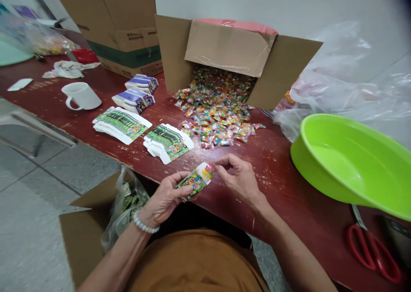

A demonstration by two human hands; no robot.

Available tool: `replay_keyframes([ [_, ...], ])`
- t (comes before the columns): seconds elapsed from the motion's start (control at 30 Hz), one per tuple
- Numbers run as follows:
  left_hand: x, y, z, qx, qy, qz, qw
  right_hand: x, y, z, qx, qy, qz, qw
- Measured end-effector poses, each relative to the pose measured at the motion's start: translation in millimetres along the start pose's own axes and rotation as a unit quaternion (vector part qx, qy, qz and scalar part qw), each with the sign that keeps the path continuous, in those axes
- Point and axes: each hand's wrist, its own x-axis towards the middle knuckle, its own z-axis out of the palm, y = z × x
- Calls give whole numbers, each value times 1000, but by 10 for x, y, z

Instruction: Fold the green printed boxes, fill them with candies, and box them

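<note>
1. Dark red tabletop [276,155], its paint scuffed in pale patches.
2. Far side: a cardboard box with a green band [125,48], beside an open carton [229,46] — candy packets [221,127] spill from its mouth onto the wood.
3. Left: a white mug [85,96], a crumpled cloth [69,69], purple-and-white stacks [133,100].
4. Near the middle: two stacks of flat green boxes [125,123].
5. Right: a lime-green basin [321,180] — red-handled scissors [368,235] just beside it.

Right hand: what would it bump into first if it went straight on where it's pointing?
The candy packet, most likely: it's right in front of the right hand, perhaps already touching. Just past that comes the little box in the left hand. Depth is hard to judge.
</note>
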Motion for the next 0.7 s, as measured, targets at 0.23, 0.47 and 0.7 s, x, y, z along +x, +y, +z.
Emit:
replay_keyframes([
  [0.23,-45,-39,143,89,-149,-9,985,12,-157,-50,-277,77,-194,938],
  [0.47,18,-91,151,88,-153,-20,984,-48,-126,-88,-286,82,-191,935],
  [0.7,42,-205,237,68,-152,16,986,-84,-145,-44,-111,-29,-106,988],
])
